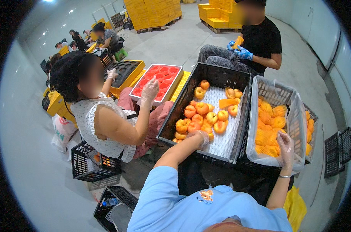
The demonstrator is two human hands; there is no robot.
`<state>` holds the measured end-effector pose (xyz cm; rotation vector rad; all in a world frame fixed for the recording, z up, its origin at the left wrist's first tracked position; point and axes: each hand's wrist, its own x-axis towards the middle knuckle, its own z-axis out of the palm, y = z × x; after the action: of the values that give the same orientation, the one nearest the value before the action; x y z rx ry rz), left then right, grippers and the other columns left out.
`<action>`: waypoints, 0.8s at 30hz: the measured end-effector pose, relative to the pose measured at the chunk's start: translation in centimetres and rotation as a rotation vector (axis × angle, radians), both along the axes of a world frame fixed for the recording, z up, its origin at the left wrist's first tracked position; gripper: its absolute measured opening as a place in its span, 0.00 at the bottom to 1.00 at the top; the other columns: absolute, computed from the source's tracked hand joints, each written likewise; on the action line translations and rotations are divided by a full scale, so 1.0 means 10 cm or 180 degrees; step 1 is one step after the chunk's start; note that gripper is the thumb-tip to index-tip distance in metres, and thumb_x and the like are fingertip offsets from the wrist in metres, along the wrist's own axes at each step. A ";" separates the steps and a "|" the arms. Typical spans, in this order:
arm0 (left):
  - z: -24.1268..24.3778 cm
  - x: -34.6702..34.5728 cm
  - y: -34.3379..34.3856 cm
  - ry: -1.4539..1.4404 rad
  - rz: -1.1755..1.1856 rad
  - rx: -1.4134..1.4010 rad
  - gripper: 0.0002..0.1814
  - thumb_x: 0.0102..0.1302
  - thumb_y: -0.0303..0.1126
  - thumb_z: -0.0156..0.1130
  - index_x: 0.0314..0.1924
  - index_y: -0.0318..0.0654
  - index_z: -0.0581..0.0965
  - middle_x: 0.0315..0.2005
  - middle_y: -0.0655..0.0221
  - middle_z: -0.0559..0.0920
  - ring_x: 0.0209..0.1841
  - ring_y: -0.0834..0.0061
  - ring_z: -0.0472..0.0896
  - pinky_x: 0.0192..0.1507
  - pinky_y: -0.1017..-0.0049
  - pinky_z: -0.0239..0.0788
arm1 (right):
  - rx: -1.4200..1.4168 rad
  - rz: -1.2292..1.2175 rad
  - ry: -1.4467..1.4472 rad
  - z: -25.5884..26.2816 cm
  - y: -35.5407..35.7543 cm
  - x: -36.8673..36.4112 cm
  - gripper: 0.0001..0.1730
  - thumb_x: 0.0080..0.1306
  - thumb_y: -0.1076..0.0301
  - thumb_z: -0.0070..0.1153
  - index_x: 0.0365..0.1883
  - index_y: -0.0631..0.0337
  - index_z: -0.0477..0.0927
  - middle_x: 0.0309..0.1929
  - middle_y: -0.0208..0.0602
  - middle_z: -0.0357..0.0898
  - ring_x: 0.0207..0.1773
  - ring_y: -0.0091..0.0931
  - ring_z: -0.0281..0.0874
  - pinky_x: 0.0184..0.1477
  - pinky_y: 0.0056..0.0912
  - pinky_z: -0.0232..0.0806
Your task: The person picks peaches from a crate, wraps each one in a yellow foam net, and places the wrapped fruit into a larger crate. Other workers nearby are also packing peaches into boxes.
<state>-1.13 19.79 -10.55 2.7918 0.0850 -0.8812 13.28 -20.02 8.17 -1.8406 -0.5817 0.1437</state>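
My left hand [201, 137], in a clear plastic glove, reaches into the near side of a black plastic crate [223, 72]. It is over yellow-orange peaches [202, 108] piled on the crate's left side. Its fingers are partly hidden, so I cannot tell if they grip a fruit. My right hand [286, 148], also gloved, is at the right side of a crate with a clear plastic liner [297, 116]. Its fingers are curled and apart, with no fruit visible in them. Fruits in orange foam nets [265, 136] fill much of the lined crate.
A gloved co-worker [111, 121] sits at left beside a white box with red cup liners [164, 76]. Another person [259, 37], wearing blue patterned gloves, holds an orange net opposite. White foam netting [219, 145] lines the peach crate. Black crates [339, 150] lie on the right floor.
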 end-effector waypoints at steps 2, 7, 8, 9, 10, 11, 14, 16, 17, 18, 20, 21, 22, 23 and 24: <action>0.06 -0.04 0.00 -0.0039 0.0108 -0.0053 0.15 0.63 0.32 0.62 0.49 0.38 0.78 0.42 0.59 0.83 0.47 0.63 0.83 0.47 0.65 0.75 | 0.0011 -0.0090 0.0004 -0.06 -0.02 -0.10 0.14 0.70 0.66 0.60 0.49 0.67 0.82 0.43 0.32 0.82 0.43 0.19 0.78 0.48 0.23 0.71; 0.64 -0.06 -0.02 -0.0584 0.1035 -0.0721 0.15 0.63 0.31 0.61 0.50 0.37 0.77 0.42 0.58 0.83 0.47 0.65 0.82 0.48 0.66 0.75 | 0.0472 -0.0603 -0.0793 -0.07 -0.27 -0.17 0.11 0.72 0.68 0.58 0.47 0.67 0.80 0.44 0.31 0.80 0.45 0.20 0.77 0.52 0.23 0.70; 0.88 -0.09 -0.05 -0.0903 0.1426 -0.1041 0.15 0.63 0.31 0.61 0.50 0.36 0.77 0.42 0.58 0.83 0.47 0.65 0.82 0.48 0.67 0.75 | 0.0670 -0.0793 -0.0698 -0.06 -0.33 -0.17 0.09 0.72 0.68 0.58 0.45 0.66 0.80 0.43 0.31 0.79 0.45 0.20 0.76 0.52 0.23 0.69; 1.18 -0.12 -0.08 -0.1174 0.1921 -0.1499 0.15 0.65 0.30 0.60 0.51 0.36 0.75 0.42 0.59 0.82 0.45 0.68 0.82 0.49 0.69 0.74 | 0.0769 -0.0915 -0.0691 -0.02 -0.38 -0.20 0.09 0.72 0.69 0.58 0.45 0.65 0.80 0.44 0.31 0.79 0.46 0.21 0.76 0.53 0.24 0.69; 1.25 -0.19 -0.07 -0.1780 0.2017 -0.1738 0.16 0.66 0.29 0.59 0.53 0.36 0.74 0.44 0.61 0.81 0.44 0.70 0.81 0.49 0.70 0.73 | 0.0860 -0.0953 -0.0656 0.02 -0.35 -0.24 0.09 0.71 0.70 0.59 0.46 0.65 0.80 0.45 0.32 0.80 0.48 0.21 0.76 0.54 0.25 0.69; 1.31 -0.25 -0.06 -0.2392 0.2087 -0.1969 0.17 0.67 0.28 0.57 0.55 0.36 0.72 0.46 0.63 0.80 0.43 0.73 0.79 0.50 0.72 0.72 | 0.0951 -0.1001 -0.0622 0.08 -0.31 -0.28 0.09 0.70 0.70 0.59 0.46 0.65 0.80 0.46 0.33 0.80 0.49 0.22 0.76 0.56 0.26 0.69; 1.70 -0.32 -0.48 -0.3558 0.2074 -0.3384 0.18 0.70 0.26 0.53 0.60 0.37 0.70 0.52 0.67 0.77 0.44 0.76 0.77 0.52 0.72 0.71 | 0.0905 -0.0598 -0.0700 0.32 0.07 -0.69 0.12 0.71 0.70 0.58 0.49 0.64 0.78 0.50 0.35 0.79 0.51 0.24 0.76 0.57 0.27 0.69; 1.89 -0.46 -0.86 -0.3591 0.1831 -0.4084 0.20 0.72 0.27 0.51 0.63 0.38 0.69 0.57 0.69 0.75 0.43 0.79 0.76 0.49 0.73 0.71 | 0.0969 -0.0080 -0.0489 0.52 0.50 -1.08 0.15 0.70 0.68 0.60 0.52 0.64 0.77 0.54 0.37 0.76 0.54 0.26 0.75 0.57 0.29 0.69; 1.85 -0.54 -1.06 -0.3398 0.1774 -0.4296 0.20 0.73 0.28 0.50 0.64 0.38 0.69 0.57 0.69 0.74 0.41 0.82 0.75 0.44 0.76 0.70 | 0.1025 0.0256 -0.0318 0.62 0.70 -1.27 0.17 0.68 0.66 0.61 0.53 0.64 0.77 0.56 0.39 0.75 0.56 0.28 0.74 0.58 0.30 0.69; 1.81 -0.62 -1.26 -0.3202 0.1728 -0.4497 0.20 0.74 0.28 0.49 0.64 0.38 0.69 0.57 0.70 0.74 0.38 0.84 0.75 0.39 0.79 0.69 | 0.0701 0.0539 -0.0642 0.63 0.84 -1.35 0.19 0.66 0.66 0.63 0.53 0.63 0.77 0.57 0.40 0.74 0.58 0.30 0.74 0.59 0.32 0.68; 1.81 -0.76 -1.54 -0.2469 0.2179 -0.4839 0.20 0.75 0.30 0.48 0.65 0.39 0.69 0.48 0.71 0.76 0.33 0.87 0.73 0.32 0.84 0.68 | 0.0427 0.0878 -0.0849 0.52 0.95 -1.42 0.21 0.63 0.65 0.66 0.53 0.62 0.79 0.59 0.42 0.72 0.59 0.32 0.73 0.60 0.35 0.67; 1.86 -0.85 -1.59 -0.1943 0.2529 -0.4831 0.20 0.76 0.31 0.48 0.65 0.39 0.68 0.42 0.72 0.78 0.31 0.87 0.73 0.32 0.84 0.68 | 0.0493 0.0994 -0.0747 0.47 0.99 -1.43 0.21 0.63 0.65 0.67 0.52 0.62 0.79 0.59 0.42 0.72 0.60 0.33 0.73 0.61 0.36 0.67; 1.86 -0.88 -1.68 -0.2113 0.2745 -0.5162 0.18 0.75 0.32 0.49 0.63 0.39 0.70 0.34 0.76 0.76 0.24 0.90 0.66 0.23 0.88 0.59 | 0.0559 0.1111 -0.0643 0.42 1.01 -1.43 0.21 0.62 0.65 0.68 0.52 0.62 0.80 0.59 0.43 0.72 0.60 0.34 0.73 0.62 0.37 0.66; 1.88 -0.91 -1.70 -0.2223 0.2753 -0.5114 0.18 0.75 0.32 0.50 0.63 0.39 0.70 0.35 0.75 0.76 0.25 0.89 0.68 0.25 0.87 0.62 | 0.0568 0.1033 -0.0627 0.38 1.01 -1.43 0.21 0.62 0.65 0.68 0.51 0.61 0.80 0.59 0.43 0.73 0.61 0.34 0.73 0.62 0.37 0.66; 1.89 -0.96 -1.71 -0.2339 0.2773 -0.5057 0.18 0.75 0.32 0.52 0.62 0.39 0.70 0.36 0.74 0.76 0.26 0.88 0.70 0.27 0.86 0.64 | 0.0582 0.0964 -0.0605 0.34 1.01 -1.45 0.21 0.61 0.65 0.69 0.51 0.61 0.80 0.58 0.44 0.73 0.61 0.34 0.73 0.63 0.37 0.66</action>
<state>-10.75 2.74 8.39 1.1529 0.2806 0.3154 -1.26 -9.94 11.58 -1.5906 -0.9748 0.1135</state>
